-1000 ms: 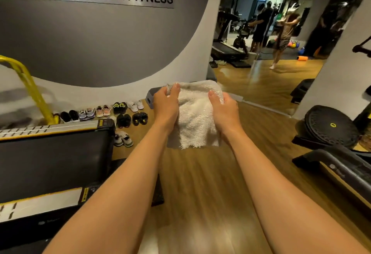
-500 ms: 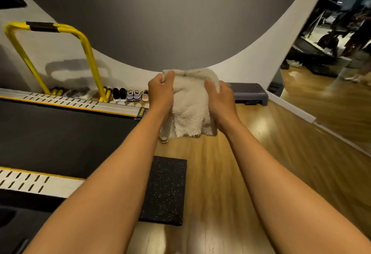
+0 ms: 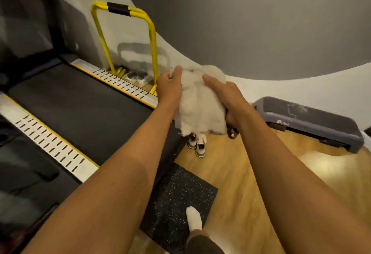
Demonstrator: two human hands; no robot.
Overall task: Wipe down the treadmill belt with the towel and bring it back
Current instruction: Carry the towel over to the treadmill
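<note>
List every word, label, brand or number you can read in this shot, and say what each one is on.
No text here can be read with certainty.
Aerobic step platform: a pale logo on its front edge and faint markings on top, too blurred to read.
Treadmill side rails: only slot patterns, no lettering.
Towel, held by the left hand and right hand: no label visible.

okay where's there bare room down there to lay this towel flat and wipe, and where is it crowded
Free: the dark treadmill belt, bare between its two slotted side rails. Also open wood floor between the speckled mat and the step platform. Crowded: by the sneakers under the towel, and around the yellow handrail.
</note>
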